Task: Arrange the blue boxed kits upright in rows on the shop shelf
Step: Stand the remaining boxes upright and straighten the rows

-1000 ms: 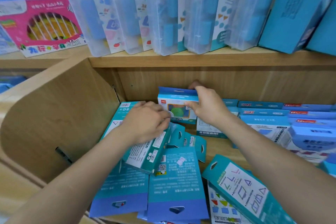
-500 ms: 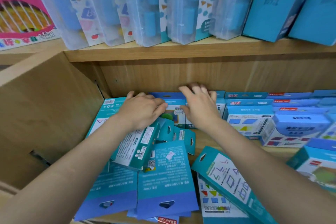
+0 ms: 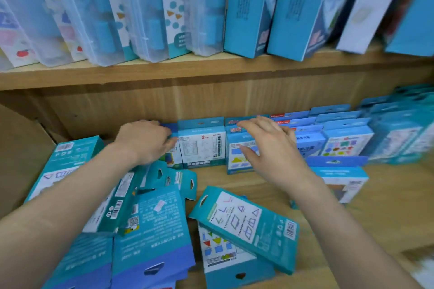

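Now, blue boxed kits (image 3: 347, 138) stand upright in rows at back of lower shelf (image 3: 387, 197): blue hang-tab tops, white fronts printed with coloured shapes. Left hand (image 3: 145, 141) at row's left end, fingers bent onto leftmost kit (image 3: 175, 158); grip or mere touch, cannot tell. Right hand (image 3: 270, 148) spread, fingers straight, over kit with yellow and blue shapes (image 3: 234, 164), holding nothing. Loose teal kits (image 3: 150, 225) lie flat, overlapping, at shelf front. Tilted teal kit (image 3: 244, 223) rests across another. Clear plastic cases (image 3: 98, 19) lean on upper shelf.
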